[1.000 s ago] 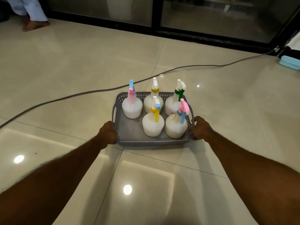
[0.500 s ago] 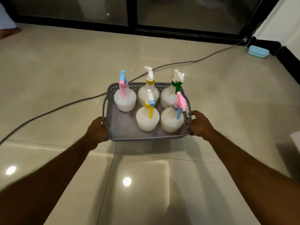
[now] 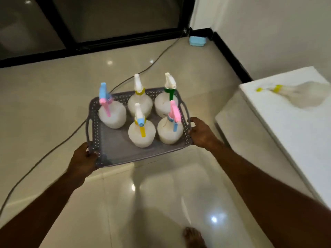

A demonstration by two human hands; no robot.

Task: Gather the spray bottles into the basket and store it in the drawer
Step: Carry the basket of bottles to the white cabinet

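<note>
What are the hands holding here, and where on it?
Both hands hold the grey basket: the left hand at its near left corner, the right hand on its right side.

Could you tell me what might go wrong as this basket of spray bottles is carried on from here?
1. The basket is tilted, lower on the left hand side; the five upright spray bottles stand loose and might slide or topple.
2. The cable crosses the floor under the basket, a possible trip hazard.
3. A sixth bottle lies on the white cabinet, so it could be left behind.
</note>
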